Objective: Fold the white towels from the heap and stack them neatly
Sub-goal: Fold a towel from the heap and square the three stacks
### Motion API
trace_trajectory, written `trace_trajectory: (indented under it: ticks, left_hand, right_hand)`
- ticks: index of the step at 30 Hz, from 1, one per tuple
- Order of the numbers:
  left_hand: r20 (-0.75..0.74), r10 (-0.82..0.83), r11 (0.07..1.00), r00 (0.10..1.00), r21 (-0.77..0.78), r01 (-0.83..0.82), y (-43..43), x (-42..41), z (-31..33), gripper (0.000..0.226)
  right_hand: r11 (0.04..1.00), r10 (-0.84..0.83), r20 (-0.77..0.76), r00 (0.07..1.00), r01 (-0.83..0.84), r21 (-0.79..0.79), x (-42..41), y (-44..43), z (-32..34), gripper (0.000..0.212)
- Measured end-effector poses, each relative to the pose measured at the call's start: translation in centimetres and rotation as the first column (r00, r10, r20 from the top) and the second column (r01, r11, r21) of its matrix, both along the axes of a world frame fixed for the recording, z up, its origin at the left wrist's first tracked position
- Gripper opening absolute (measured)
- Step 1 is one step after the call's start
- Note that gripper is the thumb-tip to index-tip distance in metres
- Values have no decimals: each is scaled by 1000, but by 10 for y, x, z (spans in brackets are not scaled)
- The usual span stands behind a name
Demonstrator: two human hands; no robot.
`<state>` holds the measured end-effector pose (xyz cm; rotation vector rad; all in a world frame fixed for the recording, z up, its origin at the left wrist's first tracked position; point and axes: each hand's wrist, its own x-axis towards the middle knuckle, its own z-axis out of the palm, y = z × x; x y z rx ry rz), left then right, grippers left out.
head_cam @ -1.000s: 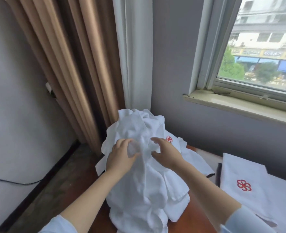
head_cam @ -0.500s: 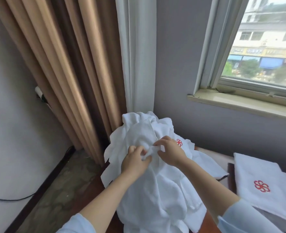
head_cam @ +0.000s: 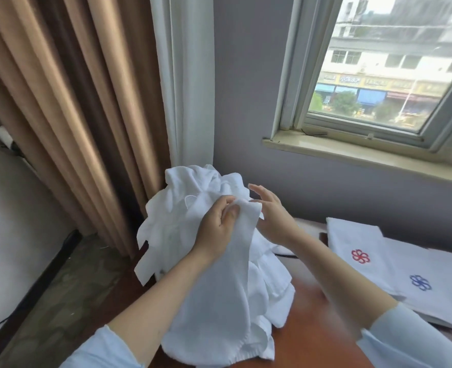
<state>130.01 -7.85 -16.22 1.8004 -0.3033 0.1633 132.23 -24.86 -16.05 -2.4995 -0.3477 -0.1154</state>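
Heap: white towels (head_cam: 193, 229) piled on the wooden table (head_cam: 312, 328), by the curtain.
Left hand (head_cam: 216, 232): pinched shut on a towel corner (head_cam: 246, 211), lifted clear.
Right hand (head_cam: 272, 216): fingers spread, holding nothing, just beside it.
Tip: find the adjacent corner, shake flat.
Stack (head_cam: 378, 261): folded, right.
Markings: red and blue flower emblems; no legible writing.
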Motion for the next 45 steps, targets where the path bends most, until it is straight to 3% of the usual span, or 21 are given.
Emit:
trace_trajectory:
  ticks: [3, 6, 11, 16, 19, 23, 28, 32, 34, 36, 38, 41, 45]
  left_hand:
    - [48, -13, 999, 999, -29, 14, -22, -21, 12, 11]
    - [78, -12, 1000, 997, -19, 14, -47, -44, 18, 14]
    - [56, -24, 996, 998, 86, 19, -108, -96, 16, 17]
    - [24, -106, 979, 994, 175, 100, -176, -155, 15, 24]
    - [-4, -228, 921, 974, 324, 217, -208, -186, 8, 41]
    - [11, -316, 866, 949, 413, 284, -243, -219, 0, 34]
    - [61, -368, 892, 928, 304, 334, -287, -252, 8, 22]
    - [79, -344, 925, 936, 203, 322, -306, -258, 18, 12]
    - [90, -329, 932, 940, 189, 308, -307, -253, 21, 13]
    - [115, -326, 922, 938, 260, 288, -304, -242, 23, 17]
    - [114, -311, 903, 944, 345, 256, -299, -227, 25, 19]
    - [127, -286, 891, 950, 401, 214, -291, -201, 29, 22]
    - [171, -235, 902, 957, 406, 149, -286, -169, 44, 33]
  right_hand:
    - [998, -35, -16, 999, 36, 56, -27, -24, 7, 19]
    - [982, -115, -19, 993, 117, 150, -67, -53, 17, 24]
    - [940, -223, -20, 975, 220, 261, -144, -111, 30, 34]
    - [835, -322, -104, 941, 334, 437, -228, -176, 22, 18]
    - [770, -353, -170, 920, 389, 505, -276, -216, 18, 16]
    - [823, -379, -252, 890, 449, 347, -333, -265, 11, 10]
    - [780, -481, -324, 815, 566, 268, -371, -296, 0, 19]
    - [790, -522, -408, 749, 605, 99, -385, -307, -6, 20]
    - [778, -507, -463, 727, 617, 116, -385, -307, -9, 11]
    - [697, -520, -506, 688, 684, 215, -380, -307, -10, 12]
    - [617, -584, -471, 661, 738, 272, -369, -308, -7, 14]
    - [622, -711, -257, 655, 756, 206, -351, -313, 1, 16]
    - [612, -763, -47, 645, 744, 267, -324, -309, 24, 15]
